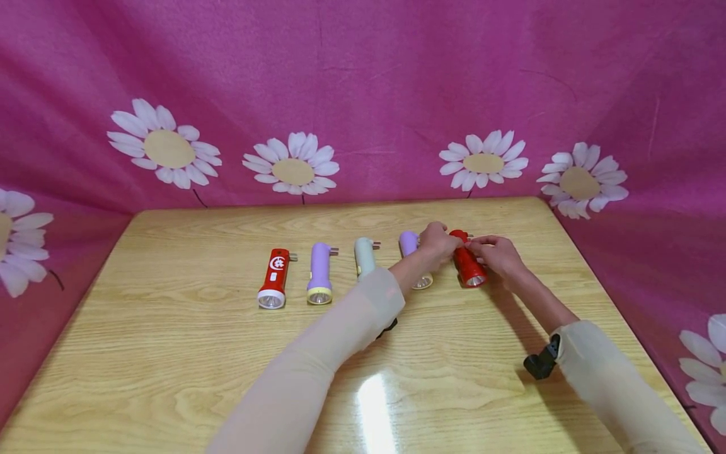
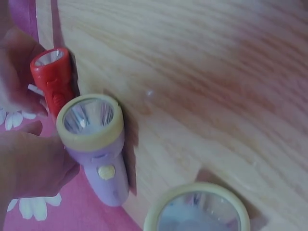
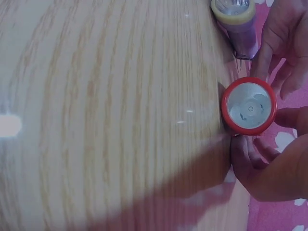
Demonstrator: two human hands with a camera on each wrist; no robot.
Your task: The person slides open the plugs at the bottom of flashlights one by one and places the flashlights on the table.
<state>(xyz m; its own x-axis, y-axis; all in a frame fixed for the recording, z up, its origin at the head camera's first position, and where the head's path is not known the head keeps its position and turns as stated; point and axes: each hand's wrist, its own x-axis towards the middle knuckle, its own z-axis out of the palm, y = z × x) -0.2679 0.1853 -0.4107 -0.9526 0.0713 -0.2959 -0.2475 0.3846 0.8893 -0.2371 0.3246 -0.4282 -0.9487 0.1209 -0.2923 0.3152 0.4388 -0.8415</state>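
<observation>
A red flashlight (image 1: 469,265) lies at the right end of a row, its clear lens toward me. My right hand (image 1: 499,253) grips its right side near the plug prongs; in the right wrist view the thumb is above the body and the curled fingers beside it. From the left, my left hand (image 1: 437,244) holds the upper part of the same flashlight, fingertips partly hidden behind the lens in the right wrist view. Just under my left wrist is a purple flashlight (image 1: 408,244) with a cream lens ring (image 2: 91,138), partly covered by the hand.
Further left lie a pale green flashlight (image 1: 365,255), partly behind my left sleeve, another purple flashlight (image 1: 320,265) and a red-and-white flashlight (image 1: 276,271). All rest on a wooden table (image 1: 170,353). A pink cloth with daisies (image 1: 363,82) hangs along the back and sides.
</observation>
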